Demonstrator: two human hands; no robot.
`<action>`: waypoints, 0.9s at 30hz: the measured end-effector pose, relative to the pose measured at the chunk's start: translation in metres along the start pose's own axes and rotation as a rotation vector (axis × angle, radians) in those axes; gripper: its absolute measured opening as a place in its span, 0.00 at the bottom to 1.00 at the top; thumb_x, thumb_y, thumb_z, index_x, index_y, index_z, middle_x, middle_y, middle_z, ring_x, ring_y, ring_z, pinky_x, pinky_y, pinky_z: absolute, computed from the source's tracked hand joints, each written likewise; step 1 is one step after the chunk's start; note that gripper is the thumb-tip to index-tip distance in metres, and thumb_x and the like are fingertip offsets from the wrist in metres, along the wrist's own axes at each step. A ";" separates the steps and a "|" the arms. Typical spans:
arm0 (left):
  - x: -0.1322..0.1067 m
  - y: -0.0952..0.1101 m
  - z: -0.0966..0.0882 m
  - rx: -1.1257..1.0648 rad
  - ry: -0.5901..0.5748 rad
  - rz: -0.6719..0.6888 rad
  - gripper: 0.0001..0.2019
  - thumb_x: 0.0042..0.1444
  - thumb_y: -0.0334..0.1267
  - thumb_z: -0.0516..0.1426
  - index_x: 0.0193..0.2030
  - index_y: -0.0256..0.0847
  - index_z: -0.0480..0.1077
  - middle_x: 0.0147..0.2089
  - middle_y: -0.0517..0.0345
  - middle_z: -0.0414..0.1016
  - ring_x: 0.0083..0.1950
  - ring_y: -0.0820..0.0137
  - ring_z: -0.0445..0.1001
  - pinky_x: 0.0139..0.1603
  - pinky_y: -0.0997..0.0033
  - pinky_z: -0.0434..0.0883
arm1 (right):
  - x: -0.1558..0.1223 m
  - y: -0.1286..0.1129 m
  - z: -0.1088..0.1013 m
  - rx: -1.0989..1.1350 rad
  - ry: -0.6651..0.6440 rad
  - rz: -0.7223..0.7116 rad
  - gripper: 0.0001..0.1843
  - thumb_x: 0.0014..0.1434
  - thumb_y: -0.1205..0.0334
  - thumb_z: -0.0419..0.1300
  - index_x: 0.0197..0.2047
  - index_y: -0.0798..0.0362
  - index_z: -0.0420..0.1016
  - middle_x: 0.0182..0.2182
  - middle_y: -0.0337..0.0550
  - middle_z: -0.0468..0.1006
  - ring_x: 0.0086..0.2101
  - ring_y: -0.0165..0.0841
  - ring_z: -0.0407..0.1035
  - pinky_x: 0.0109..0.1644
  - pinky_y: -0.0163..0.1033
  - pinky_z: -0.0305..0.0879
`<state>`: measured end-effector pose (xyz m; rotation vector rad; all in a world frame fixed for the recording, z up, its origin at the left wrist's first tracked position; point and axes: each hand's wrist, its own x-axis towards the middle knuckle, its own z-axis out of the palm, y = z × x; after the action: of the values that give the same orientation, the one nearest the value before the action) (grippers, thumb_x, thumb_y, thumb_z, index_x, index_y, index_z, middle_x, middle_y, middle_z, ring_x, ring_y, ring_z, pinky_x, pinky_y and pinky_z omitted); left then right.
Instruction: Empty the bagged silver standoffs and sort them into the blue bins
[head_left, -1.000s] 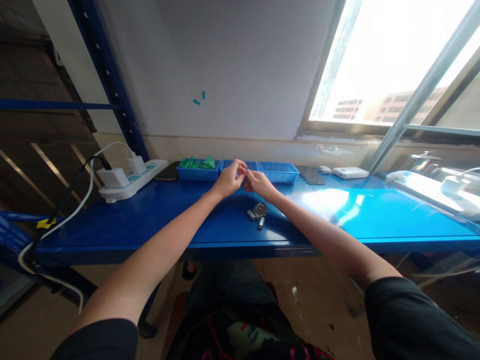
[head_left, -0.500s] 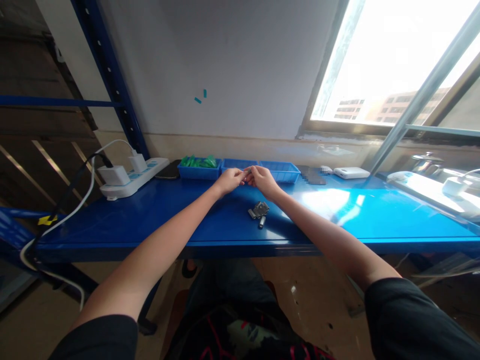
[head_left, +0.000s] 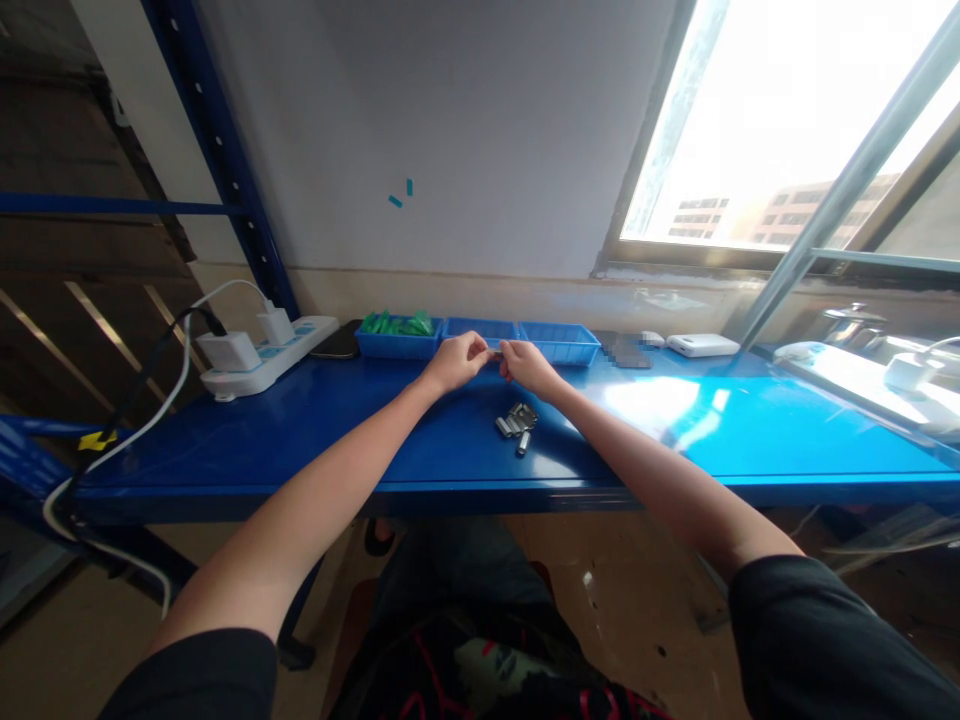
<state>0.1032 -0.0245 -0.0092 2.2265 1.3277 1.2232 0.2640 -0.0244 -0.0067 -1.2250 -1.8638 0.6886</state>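
My left hand (head_left: 461, 362) and my right hand (head_left: 526, 366) meet above the table, in front of the blue bins. Both are closed, fingertips pinching a small grey metallic piece (head_left: 495, 354) between them. Fingers cover most of it, so its exact kind is unclear. Just nearer to me lies a small pile of short, shiny grey metal pieces (head_left: 517, 420). One similar piece (head_left: 523, 443) rests at the pile's near edge.
Behind my hands stand a blue bin with green packets (head_left: 400, 340), a middle blue bin (head_left: 480, 328) and a right blue bin (head_left: 562, 345). A power strip (head_left: 262, 365) and dark phone (head_left: 337, 342) lie left; a white device (head_left: 703, 346) sits right on the blue table (head_left: 300, 430).
My fingertips have drawn slightly apart, and the small metallic piece now shows between them. My left hand has turned a little. The pile on the table looks the same.
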 end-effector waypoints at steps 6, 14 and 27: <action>0.002 0.001 -0.001 -0.040 0.019 -0.063 0.12 0.54 0.47 0.57 0.35 0.38 0.70 0.34 0.53 0.77 0.35 0.66 0.74 0.38 0.69 0.70 | 0.000 -0.001 -0.002 -0.080 0.045 -0.104 0.21 0.66 0.59 0.45 0.23 0.52 0.63 0.18 0.37 0.70 0.21 0.27 0.65 0.30 0.31 0.59; 0.004 0.000 0.000 -0.313 -0.095 -0.238 0.23 0.58 0.56 0.52 0.27 0.36 0.70 0.25 0.52 0.74 0.26 0.70 0.70 0.29 0.71 0.67 | -0.005 -0.005 -0.002 -0.270 0.106 -0.250 0.19 0.65 0.63 0.47 0.21 0.52 0.61 0.20 0.39 0.71 0.25 0.29 0.65 0.34 0.33 0.57; 0.005 0.000 0.005 -0.326 -0.011 -0.085 0.06 0.55 0.35 0.57 0.39 0.36 0.69 0.33 0.55 0.75 0.34 0.70 0.75 0.38 0.70 0.72 | 0.001 0.001 -0.001 -0.007 -0.008 -0.010 0.20 0.66 0.57 0.44 0.27 0.55 0.69 0.18 0.38 0.70 0.19 0.27 0.64 0.26 0.32 0.58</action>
<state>0.1078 -0.0193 -0.0098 1.9275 1.1137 1.2893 0.2649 -0.0228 -0.0063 -1.2181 -1.8789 0.6824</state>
